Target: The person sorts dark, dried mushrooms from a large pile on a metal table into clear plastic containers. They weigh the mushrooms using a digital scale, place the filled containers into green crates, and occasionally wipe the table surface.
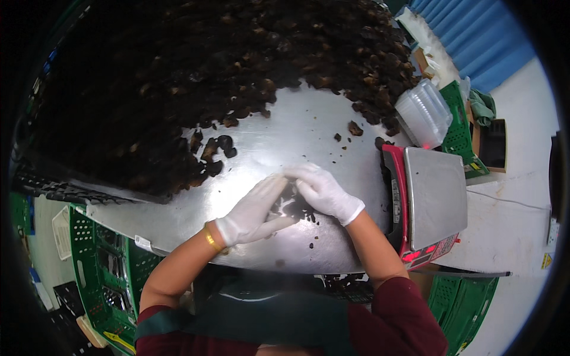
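Note:
Both of my hands wear white gloves and meet at the fingertips over a metal table (267,138). My left hand (256,209) lies extended with its thumb apart from the fingers. My right hand (323,189) is bent, its fingertips touching those of the left. Between the palms, on the metal, are a few dark pieces (299,207), which look like dried mushrooms or fungus; neither hand plainly grips them. A large heap of dark brown pieces (213,58) covers the far and left parts of the table. Small crumbs lie near my right wrist.
A red scale with a metal plate (436,196) stands at the right, with stacked clear plastic containers (423,113) beyond it. A black crate (89,187) is at the left table edge. Green crates (82,253) holding packed trays stand lower left; another green crate (463,298) is lower right.

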`<state>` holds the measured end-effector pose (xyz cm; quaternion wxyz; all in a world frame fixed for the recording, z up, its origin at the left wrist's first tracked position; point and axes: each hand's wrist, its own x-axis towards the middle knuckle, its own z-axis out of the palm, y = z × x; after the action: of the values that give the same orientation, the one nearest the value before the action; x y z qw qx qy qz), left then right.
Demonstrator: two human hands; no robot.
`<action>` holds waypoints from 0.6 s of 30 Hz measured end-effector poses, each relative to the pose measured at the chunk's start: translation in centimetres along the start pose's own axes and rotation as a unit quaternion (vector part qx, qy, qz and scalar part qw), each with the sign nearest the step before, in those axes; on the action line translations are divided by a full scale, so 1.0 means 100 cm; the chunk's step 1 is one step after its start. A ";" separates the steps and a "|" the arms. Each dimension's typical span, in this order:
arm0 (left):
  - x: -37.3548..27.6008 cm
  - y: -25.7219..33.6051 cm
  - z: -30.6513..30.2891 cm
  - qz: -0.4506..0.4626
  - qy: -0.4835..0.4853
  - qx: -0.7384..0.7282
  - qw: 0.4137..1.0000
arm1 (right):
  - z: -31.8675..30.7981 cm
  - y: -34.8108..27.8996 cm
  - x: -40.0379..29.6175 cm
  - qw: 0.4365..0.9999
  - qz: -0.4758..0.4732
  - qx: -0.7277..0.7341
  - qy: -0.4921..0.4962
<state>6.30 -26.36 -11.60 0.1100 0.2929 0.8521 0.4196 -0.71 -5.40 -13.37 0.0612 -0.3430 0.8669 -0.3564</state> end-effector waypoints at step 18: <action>0.033 -0.024 0.005 -0.033 0.000 0.027 0.999 | 0.011 0.010 -0.029 0.997 0.003 -0.035 0.062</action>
<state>2.91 -25.21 -13.59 0.1161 0.2675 0.8723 0.3925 1.31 -3.68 -15.25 -0.0038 -0.3199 0.8818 -0.3465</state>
